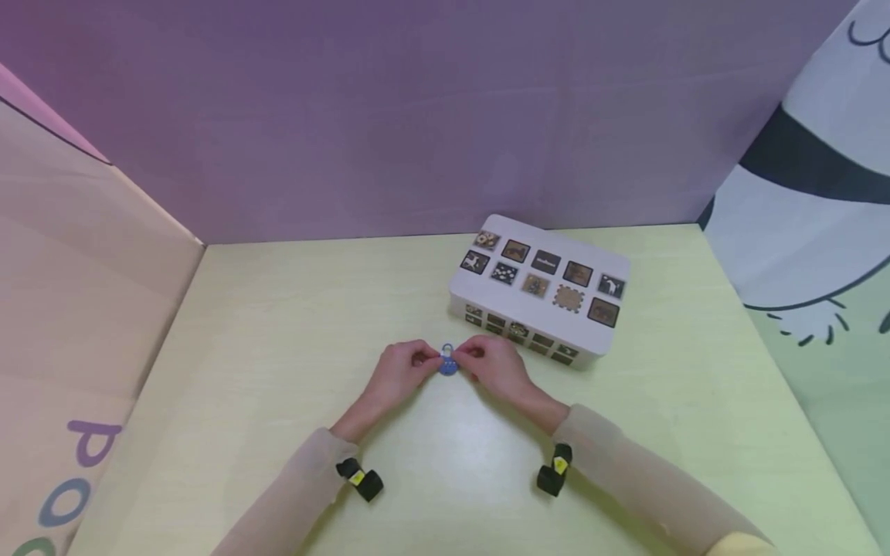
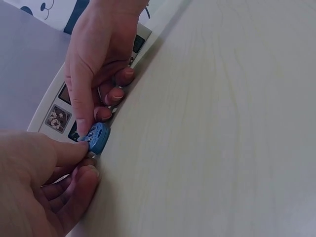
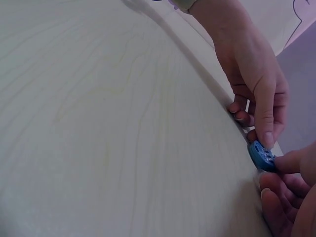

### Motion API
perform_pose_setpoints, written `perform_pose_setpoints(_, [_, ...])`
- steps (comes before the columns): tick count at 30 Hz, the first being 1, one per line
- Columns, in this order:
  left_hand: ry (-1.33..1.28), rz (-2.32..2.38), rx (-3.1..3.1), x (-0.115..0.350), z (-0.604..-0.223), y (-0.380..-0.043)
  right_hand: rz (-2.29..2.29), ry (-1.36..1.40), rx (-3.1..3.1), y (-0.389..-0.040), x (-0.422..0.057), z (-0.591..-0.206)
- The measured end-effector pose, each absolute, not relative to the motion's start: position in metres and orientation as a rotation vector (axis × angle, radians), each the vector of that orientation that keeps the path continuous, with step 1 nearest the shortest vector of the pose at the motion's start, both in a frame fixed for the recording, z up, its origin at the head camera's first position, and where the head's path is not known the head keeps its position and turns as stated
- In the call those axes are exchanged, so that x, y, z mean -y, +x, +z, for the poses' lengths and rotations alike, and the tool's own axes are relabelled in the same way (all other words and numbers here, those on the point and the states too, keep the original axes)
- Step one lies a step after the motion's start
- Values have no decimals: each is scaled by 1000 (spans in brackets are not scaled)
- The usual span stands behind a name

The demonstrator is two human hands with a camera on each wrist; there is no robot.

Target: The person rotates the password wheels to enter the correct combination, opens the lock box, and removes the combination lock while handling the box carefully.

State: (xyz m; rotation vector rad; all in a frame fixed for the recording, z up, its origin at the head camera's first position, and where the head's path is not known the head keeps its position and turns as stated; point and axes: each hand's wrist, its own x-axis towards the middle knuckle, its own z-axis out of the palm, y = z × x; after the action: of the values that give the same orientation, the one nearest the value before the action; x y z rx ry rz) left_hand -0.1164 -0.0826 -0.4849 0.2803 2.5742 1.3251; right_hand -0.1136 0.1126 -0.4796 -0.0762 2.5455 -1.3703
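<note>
A small round blue combination padlock [image 1: 448, 366] with a metal shackle stands between both hands, just above the table. Number dials show on the padlock [image 2: 98, 138] in the left wrist view. My left hand [image 1: 403, 372] pinches its left side between thumb and fingers. From the other side my right hand [image 1: 497, 366] pinches it in the same way, thumb against the dial area. In the right wrist view the padlock [image 3: 260, 156] is close over the tabletop, its lower part facing me. The shackle points away from me, toward the back of the table.
Behind the right hand a white box [image 1: 542, 282] with rows of small square pictures sits at an angle on the pale wooden table [image 1: 278, 309]. A purple cloth wall [image 1: 417, 116] rises at the back, with printed panels on both sides. Each wrist wears a black strapped camera [image 1: 360, 479].
</note>
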Motion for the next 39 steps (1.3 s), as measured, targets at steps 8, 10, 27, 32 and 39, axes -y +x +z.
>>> perform_pose_setpoints(8, [271,1294,-2583,80,-482,-116,-1341,-58,-2565,-115,-112,-479])
perform_pose_setpoints(10, [269,1296,-2584,80,-482,-116,-1333,-53,-2568,-115,-112,-479])
perform_pose_setpoints(27, [242,1279,-2611,78,-483,-116,-1307,-51,-2600,-115,-111,-480])
perform_pose_setpoints(32, [237,1281,-2617,78,-482,-116,-1305,-42,-2596,-115,-111,-480])
perform_pose_setpoints(39, [258,1311,-2622,79,-483,-115,-1303,-42,-2615,-114,-110,-479])
